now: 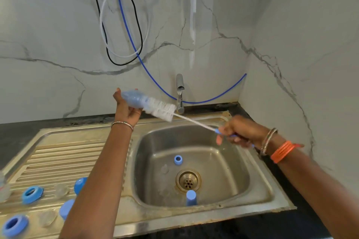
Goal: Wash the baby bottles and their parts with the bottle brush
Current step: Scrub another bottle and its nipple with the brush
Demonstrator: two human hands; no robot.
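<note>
Steel dominated the head-camera view: a worn stainless-steel sink (258, 184) with a ribbed draining board (64, 157) was set in a dark countertop (17, 136) beneath white marble-veined wall panels (48, 31). A chrome tap (180, 93) rose behind the basin, while a thin blue hose (126, 25), a black cable (97, 6) and a pale tube (104, 6) looped down the wall. Above the basin, the left hand (126, 108) had its fingers curled around a clear baby bottle (134, 99) held on its side, its mouth facing right. The right hand (239, 132) gripped the blue handle of a white-bristled bottle brush (161, 109), whose bristles sat partly inside the bottle's mouth. A blue screw ring (178, 159) and a blue cap (191, 197) lay in the basin near the drain (188, 180). More blue rings (32, 194), blue caps (67, 208) and clear teats (61, 190) rested on the draining board.
</note>
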